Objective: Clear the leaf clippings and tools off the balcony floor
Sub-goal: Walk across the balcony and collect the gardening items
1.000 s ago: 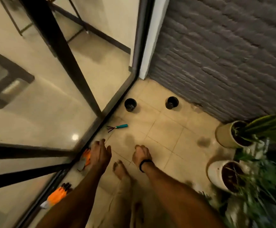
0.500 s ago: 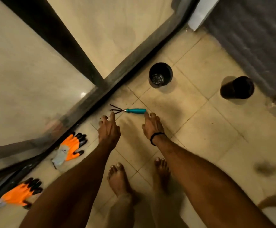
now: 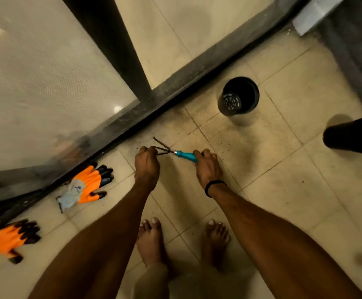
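A small hand rake (image 3: pixel 179 153) with a teal handle and dark metal prongs lies on the beige floor tiles beside the sliding door track. My right hand (image 3: pixel 207 167) is closed on the end of its teal handle. My left hand (image 3: pixel 146 165) is closed over the prongs at the other end. Two orange and black work gloves lie on the floor to the left, one (image 3: pixel 87 184) near my left arm and another (image 3: pixel 7 239) at the frame's left edge. No leaf clippings show in this view.
Two empty black plastic pots stand on the tiles, one (image 3: pixel 238 96) near the door track and one (image 3: pixel 351 135) at the right edge. The glass sliding door and its dark track (image 3: pixel 119 128) run diagonally along the left. My bare feet (image 3: pixel 149 240) are below my hands.
My head has dropped closer to the floor. Both hands reached forward to the hand rake and closed on it, the left on the prongs and the right on the handle.
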Demonstrator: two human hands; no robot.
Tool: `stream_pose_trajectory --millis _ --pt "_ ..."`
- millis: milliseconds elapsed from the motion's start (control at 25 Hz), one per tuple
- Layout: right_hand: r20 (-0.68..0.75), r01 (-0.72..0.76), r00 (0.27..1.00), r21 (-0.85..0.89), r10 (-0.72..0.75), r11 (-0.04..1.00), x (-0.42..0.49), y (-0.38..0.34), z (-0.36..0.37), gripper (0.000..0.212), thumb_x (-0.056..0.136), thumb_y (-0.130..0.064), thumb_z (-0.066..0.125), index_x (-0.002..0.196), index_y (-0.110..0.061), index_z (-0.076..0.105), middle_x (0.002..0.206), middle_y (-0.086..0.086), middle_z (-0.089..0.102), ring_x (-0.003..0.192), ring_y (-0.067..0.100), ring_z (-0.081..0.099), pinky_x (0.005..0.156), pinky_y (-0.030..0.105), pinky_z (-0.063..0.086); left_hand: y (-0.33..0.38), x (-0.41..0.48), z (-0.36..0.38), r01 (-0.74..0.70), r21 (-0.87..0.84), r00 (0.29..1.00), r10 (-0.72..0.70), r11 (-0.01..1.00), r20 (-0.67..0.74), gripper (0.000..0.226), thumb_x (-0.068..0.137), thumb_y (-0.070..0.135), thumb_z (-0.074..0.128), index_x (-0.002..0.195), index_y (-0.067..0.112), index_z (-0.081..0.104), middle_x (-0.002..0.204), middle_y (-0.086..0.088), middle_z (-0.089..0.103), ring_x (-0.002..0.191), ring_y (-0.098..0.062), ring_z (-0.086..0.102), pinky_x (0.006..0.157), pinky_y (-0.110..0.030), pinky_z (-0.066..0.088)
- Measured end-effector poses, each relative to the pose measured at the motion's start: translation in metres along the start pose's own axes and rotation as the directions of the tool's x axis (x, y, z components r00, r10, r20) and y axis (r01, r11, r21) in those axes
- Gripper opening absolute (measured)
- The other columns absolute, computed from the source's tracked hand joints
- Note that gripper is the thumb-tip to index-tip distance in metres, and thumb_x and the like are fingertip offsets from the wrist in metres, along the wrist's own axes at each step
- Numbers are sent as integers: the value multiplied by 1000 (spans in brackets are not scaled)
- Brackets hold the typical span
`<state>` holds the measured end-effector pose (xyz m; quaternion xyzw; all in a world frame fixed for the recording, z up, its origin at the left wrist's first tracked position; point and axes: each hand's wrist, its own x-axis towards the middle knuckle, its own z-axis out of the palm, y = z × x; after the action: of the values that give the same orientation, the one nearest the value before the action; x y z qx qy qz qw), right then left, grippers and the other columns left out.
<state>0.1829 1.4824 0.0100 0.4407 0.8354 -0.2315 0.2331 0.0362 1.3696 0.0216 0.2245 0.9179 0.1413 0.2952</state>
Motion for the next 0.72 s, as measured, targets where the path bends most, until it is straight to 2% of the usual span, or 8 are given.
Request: stream_pose_trajectory --millis 120,160,240,360,440,560,640,720 --pt "15 76 997 83 -78 994 -76 -26 -63 52 96 -1 46 143 -23 43 132 5 44 116 25 45 99 34 45 24 -79 -68 -53 -118 993 40 992 -114 22 96 4 57 115 4 67 105 -14 60 95 -29 58 74 -29 41" --pt "11 93 995 103 -95 990 -106 -39 -93 54 95 1 47 143 -24 43 133 4 44 116 23 45 100 32 45 33 -106 -98 -15 -169 989 -11 985 -151 27 94 5 60 120 5 64 112 -16 59 103 -32 57 81 -34 45" --pt "-15 114 993 120 -114 986 -164 -62 -146 54 95 -1 51 143 -26 43 131 1 46 117 18 47 102 28 45 45 -155 -153 128 -212 971 -166 969 -173 46 89 11 66 133 9 54 125 -19 53 118 -35 48 97 -43 42" --pt "-92 214 976 254 -196 943 -247 -97 -234 48 92 -1 58 135 -22 54 122 2 52 111 18 52 99 26 47 58 -227 -248 336 -280 906 -390 899 -165 63 88 24 67 145 13 41 131 -21 52 125 -38 42 103 -47 37" --pt "-114 308 952 348 -286 886 -294 -115 -286 43 89 1 61 127 -17 61 114 4 55 104 19 55 94 17 43 70 -272 -311 358 -420 865 -466 834 -187 59 93 25 64 144 7 43 130 -25 54 124 -42 47 102 -45 39" --pt "-107 464 881 382 -460 799 -377 -149 -352 39 88 0 63 124 -13 64 111 3 54 97 12 52 89 2 31 77 -355 -400 270 -590 822 -501 761 -272 41 97 21 61 133 3 55 119 -22 66 111 -38 61 93 -39 45" --pt "-78 541 828 377 -556 752 -434 -174 -380 39 89 -2 62 126 -15 63 110 0 51 96 8 48 92 8 37 66 -417 -441 249 -631 764 -549 735 -338 28 97 17 58 121 4 64 109 -20 70 103 -38 64 87 -38 47" --pt "-32 598 777 352 -629 720 -483 -198 -390 40 90 -5 62 128 -18 61 114 1 50 98 7 48 96 16 41 45 -479 -464 240 -683 683 -620 690 -386 27 97 24 55 111 7 70 102 -19 72 96 -38 66 81 -38 48"
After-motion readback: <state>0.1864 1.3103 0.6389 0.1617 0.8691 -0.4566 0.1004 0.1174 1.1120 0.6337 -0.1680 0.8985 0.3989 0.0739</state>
